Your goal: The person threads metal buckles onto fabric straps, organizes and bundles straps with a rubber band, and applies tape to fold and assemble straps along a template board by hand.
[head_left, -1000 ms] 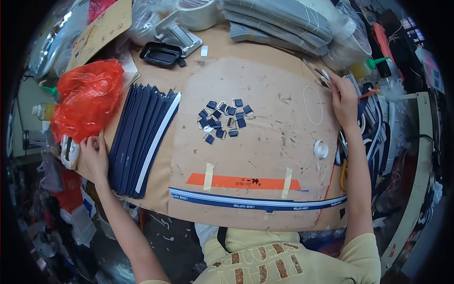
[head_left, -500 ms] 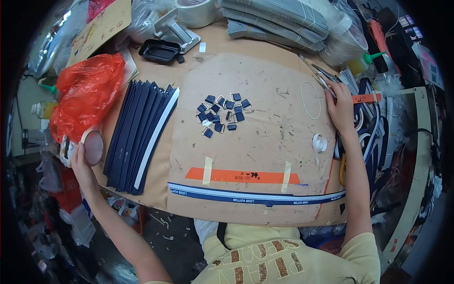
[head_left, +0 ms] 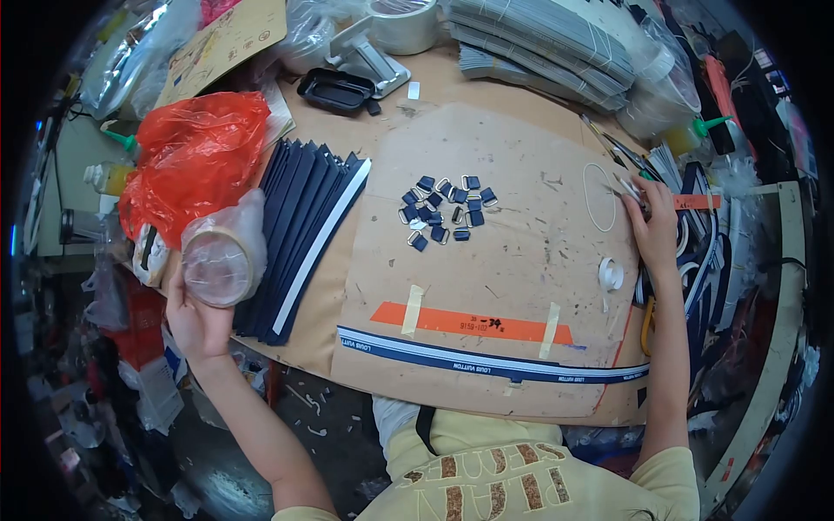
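Observation:
My left hand (head_left: pixel 198 317) is closed round the lower edge of a round, tan-rimmed container (head_left: pixel 217 267) wrapped in clear plastic, its flat face towards me. Just behind it lies a crumpled red plastic bag (head_left: pixel 195 165). Beside it on the right is a stack of navy strips (head_left: pixel 300 226), one with a white stripe. At the table's right side, my right hand (head_left: pixel 651 217) pinches a slim, pale, pen-like tool (head_left: pixel 627 188); its exact kind I cannot make out. A loose rubber band loop (head_left: pixel 599 197) lies left of these fingers.
Several navy tabs with metal rings (head_left: pixel 443 208) lie mid-table. An orange strip (head_left: pixel 469 322) is taped near the front, above a navy-and-white lettered band (head_left: pixel 469 363). A small white tape roll (head_left: pixel 611 274) sits right. Bundled grey strips (head_left: pixel 539 43) and a black tray (head_left: pixel 337 91) stand behind.
My left hand has brought the round container rightwards, turning its face up towards me. My right hand has moved slightly lower, with the pen-like tool away from the other tools. The view has shifted.

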The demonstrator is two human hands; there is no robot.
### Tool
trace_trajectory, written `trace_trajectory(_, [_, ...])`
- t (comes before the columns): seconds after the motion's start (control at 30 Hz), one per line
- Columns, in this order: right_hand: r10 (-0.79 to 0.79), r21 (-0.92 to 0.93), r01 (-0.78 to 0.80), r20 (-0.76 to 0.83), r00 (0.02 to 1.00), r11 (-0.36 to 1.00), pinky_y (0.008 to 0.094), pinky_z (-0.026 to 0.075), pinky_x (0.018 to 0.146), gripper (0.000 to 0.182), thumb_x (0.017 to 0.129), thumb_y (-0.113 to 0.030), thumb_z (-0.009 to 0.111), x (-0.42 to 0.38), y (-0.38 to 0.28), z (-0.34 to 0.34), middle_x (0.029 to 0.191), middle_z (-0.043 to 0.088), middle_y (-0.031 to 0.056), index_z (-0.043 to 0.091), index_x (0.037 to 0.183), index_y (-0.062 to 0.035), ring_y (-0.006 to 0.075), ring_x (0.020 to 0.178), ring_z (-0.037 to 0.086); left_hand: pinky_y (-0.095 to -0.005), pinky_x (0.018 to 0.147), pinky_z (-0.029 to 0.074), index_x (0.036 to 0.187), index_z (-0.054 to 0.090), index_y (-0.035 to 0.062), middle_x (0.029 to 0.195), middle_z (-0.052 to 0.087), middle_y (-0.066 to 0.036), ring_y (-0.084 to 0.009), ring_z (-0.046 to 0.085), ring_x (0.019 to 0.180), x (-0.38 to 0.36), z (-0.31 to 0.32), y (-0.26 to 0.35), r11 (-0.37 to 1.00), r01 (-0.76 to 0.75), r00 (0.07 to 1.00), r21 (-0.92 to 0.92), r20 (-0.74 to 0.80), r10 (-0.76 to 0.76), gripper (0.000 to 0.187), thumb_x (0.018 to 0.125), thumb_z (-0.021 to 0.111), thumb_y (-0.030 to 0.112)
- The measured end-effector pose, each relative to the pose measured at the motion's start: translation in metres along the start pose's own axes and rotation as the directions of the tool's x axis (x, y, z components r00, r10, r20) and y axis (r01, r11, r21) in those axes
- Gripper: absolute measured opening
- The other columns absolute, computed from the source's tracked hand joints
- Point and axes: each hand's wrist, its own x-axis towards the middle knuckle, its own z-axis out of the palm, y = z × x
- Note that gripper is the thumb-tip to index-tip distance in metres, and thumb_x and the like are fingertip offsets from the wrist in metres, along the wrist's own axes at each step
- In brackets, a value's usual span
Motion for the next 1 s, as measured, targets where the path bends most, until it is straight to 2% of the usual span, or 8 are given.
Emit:
trace_trajectory(0.4, [-0.016, -0.057, 0.012, -0.072, 0.997, 0.998, 0.0346, 0.044, 0.088, 0.032, 0.076, -0.002, 0.061, -0.022, 0.017, -0.019, 0.108, 0.057, 0.0125, 0.059, 0.108, -0.0013, 0.0283, 0.098, 0.055, -0.0421, 0.109, 0.034, 0.133, 0.045, -0.0004, 0.133, 0.052, -0.017, -0.0257, 0.05, 0.123, -0.002, 0.011, -0.006, 0.994, 0.111, 0.983, -0.015, 0.149, -0.107, 0.04, 0.101, 0.035, 0.021])
trace_trajectory(0.43, [-0.018, -0.067, 0.01, -0.117, 0.993, 0.998, 0.0346, 0.044, 0.088, 0.032, 0.075, -0.003, 0.061, -0.024, 0.012, -0.02, 0.11, 0.057, 0.0125, 0.059, 0.108, -0.0015, 0.0287, 0.099, 0.055, -0.0419, 0.11, 0.033, 0.135, 0.043, 0.0009, 0.136, 0.049, -0.015, -0.0259, 0.048, 0.125, -0.003, 0.039, -0.008, 1.0, -0.015, 0.869, -0.004, -0.495, 0.011, 0.041, 0.101, 0.036, 0.021])
trace_trajectory(0.57, [0.059, 0.276, -0.023, -0.123, 0.991, 0.961, 0.0324, 0.045, 0.087, 0.033, 0.074, -0.001, 0.063, -0.036, -0.038, -0.032, 0.108, 0.061, 0.0091, 0.062, 0.106, -0.003, 0.0249, 0.096, 0.056, -0.0451, 0.108, 0.033, 0.136, 0.044, 0.003, 0.138, 0.048, -0.014, -0.0247, 0.047, 0.125, -0.01, 0.122, -0.053, 0.995, -0.094, 0.714, 0.034, -0.694, 0.091, 0.042, 0.098, 0.039, 0.02])
trace_trajectory(0.6, [0.007, 0.425, 0.013, -0.044, 0.999, 0.905, 0.032, 0.046, 0.085, 0.034, 0.074, -0.001, 0.063, -0.043, -0.051, -0.03, 0.11, 0.061, 0.0087, 0.063, 0.107, -0.0038, 0.0231, 0.097, 0.057, -0.0468, 0.105, 0.035, 0.134, 0.045, 0.002, 0.135, 0.05, -0.016, -0.0267, 0.049, 0.122, -0.017, 0.111, -0.065, 1.0, -0.025, 0.75, 0.01, -0.661, 0.025, 0.043, 0.095, 0.039, 0.017])
trace_trajectory(0.63, [0.031, 0.521, -0.054, 0.053, 0.998, 0.852, 0.0323, 0.046, 0.084, 0.036, 0.073, -0.003, 0.065, -0.048, -0.075, -0.035, 0.112, 0.061, 0.0086, 0.062, 0.109, -0.0042, 0.0225, 0.098, 0.056, -0.0456, 0.104, 0.036, 0.134, 0.046, 0.0024, 0.132, 0.053, -0.015, -0.0256, 0.051, 0.12, -0.025, 0.099, -0.08, 0.99, 0.139, 0.966, -0.008, -0.22, -0.137, 0.041, 0.096, 0.039, 0.017])
trace_trajectory(0.67, [0.054, 0.688, -0.143, 0.149, 0.987, 0.712, 0.0327, 0.045, 0.085, 0.031, 0.08, -0.02, 0.07, -0.053, -0.096, -0.033, 0.108, 0.061, 0.0089, 0.063, 0.106, -0.0042, 0.0241, 0.098, 0.057, -0.0443, 0.104, 0.038, 0.133, 0.047, 0.0029, 0.129, 0.055, -0.014, -0.0244, 0.054, 0.117, -0.03, 0.092, -0.098, 0.957, 0.286, 0.919, 0.05, 0.267, -0.289, 0.039, 0.097, 0.039, 0.018])
trace_trajectory(0.83, [-0.222, 0.868, -0.273, 0.388, 0.895, 0.414, 0.0259, 0.044, 0.078, 0.025, 0.084, -0.01, 0.065, -0.072, -0.137, -0.051, 0.1, 0.06, 0.0034, 0.056, 0.106, -0.003, 0.0154, 0.087, 0.054, -0.0455, 0.094, 0.044, 0.123, 0.051, -0.0037, 0.119, 0.058, -0.018, -0.0259, 0.058, 0.103, -0.049, 0.146, -0.19, 0.868, 0.493, 0.859, -0.068, 0.196, -0.472, 0.034, 0.098, 0.039, 0.017])
trace_trajectory(1.0, [0.183, 0.894, -0.448, 0.441, 0.879, -0.004, 0.0238, 0.044, 0.071, 0.02, 0.082, -0.007, 0.067, -0.095, -0.102, -0.072, 0.079, 0.059, 0.0032, 0.056, 0.098, -0.0044, 0.0148, 0.071, 0.054, -0.0407, 0.091, 0.047, 0.123, 0.051, -0.0042, 0.118, 0.059, -0.017, -0.0234, 0.058, 0.105, -0.044, 0.161, -0.186, 0.899, 0.429, 0.899, 0.092, 0.05, -0.434, 0.034, 0.1, 0.041, 0.018])
